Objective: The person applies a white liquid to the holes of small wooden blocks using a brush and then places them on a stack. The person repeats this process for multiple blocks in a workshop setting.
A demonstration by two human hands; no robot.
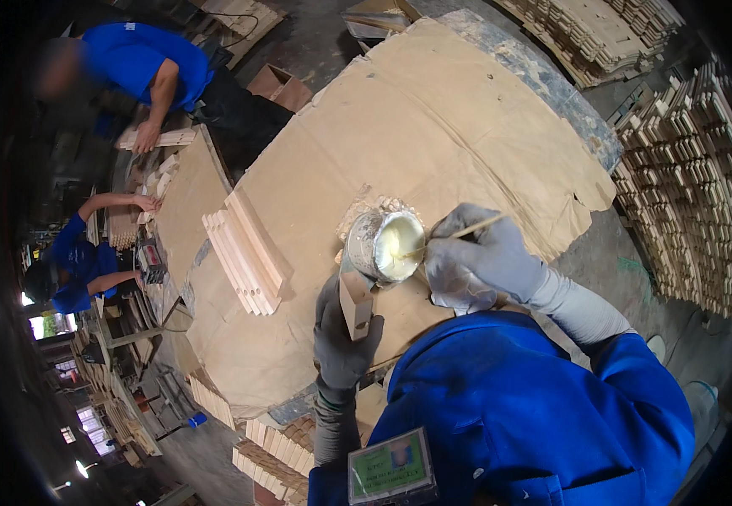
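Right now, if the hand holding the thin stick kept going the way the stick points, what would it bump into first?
The right hand aims its thin stick down-left into the glue can. It would probably meet the pale glue inside first, then the can's wall, though depth is hard to judge here.

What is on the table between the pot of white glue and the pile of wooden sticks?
Nothing. In the head view, only bare brown cardboard shows between the glue pot and the stacked wooden slats.
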